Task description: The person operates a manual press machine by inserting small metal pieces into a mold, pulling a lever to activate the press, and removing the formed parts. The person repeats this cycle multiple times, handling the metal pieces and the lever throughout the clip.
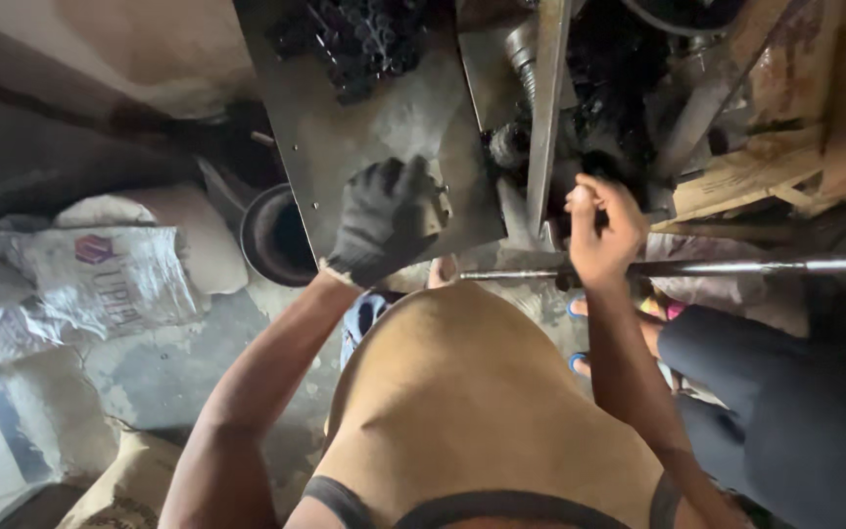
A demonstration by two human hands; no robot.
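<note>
Pressing down, your gloved left hand (384,220) lies spread, fingers loose, on the grey metal plate (364,127) near its front edge. Your bare right hand (601,230) is clenched around a dark part beside the upright steel bar (546,108), just above the long horizontal rod (736,266).

Dim workshop with a stained concrete floor (164,367). White woven sacks (115,274) heaped at left beside a dark round bucket (271,240). Worn cardboard (756,167) stacked at upper right.
</note>
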